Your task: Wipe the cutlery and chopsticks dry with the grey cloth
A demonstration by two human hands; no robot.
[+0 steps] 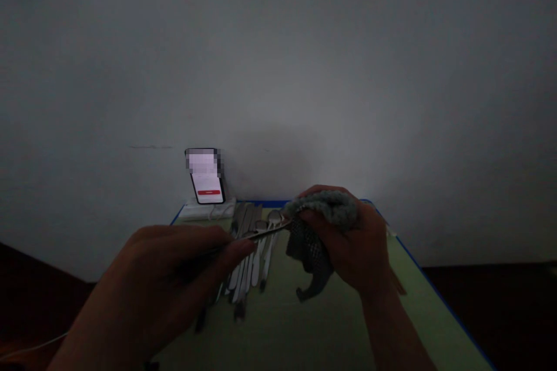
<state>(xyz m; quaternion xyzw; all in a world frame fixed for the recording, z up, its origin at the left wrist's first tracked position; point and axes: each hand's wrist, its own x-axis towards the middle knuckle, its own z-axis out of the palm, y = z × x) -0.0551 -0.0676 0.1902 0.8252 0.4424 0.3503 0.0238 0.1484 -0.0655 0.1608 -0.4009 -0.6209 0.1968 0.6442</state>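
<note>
My left hand pinches a thin metal piece of cutlery between thumb and fingers. It slants up to the right, and its far end goes into a grey-green cloth, so I cannot tell its kind. My right hand is closed on the cloth, with the thumb pressing it round the cutlery's end. A loose fold of the cloth hangs below. Under and beyond the hands, several spoons and other cutlery lie in a row on the table, partly hidden by my left hand.
A lit phone leans upright against the pale wall, on a white block at the table's back left. The light green table has a blue edge. A brown stick-like thing lies beside my right wrist. The room is dim.
</note>
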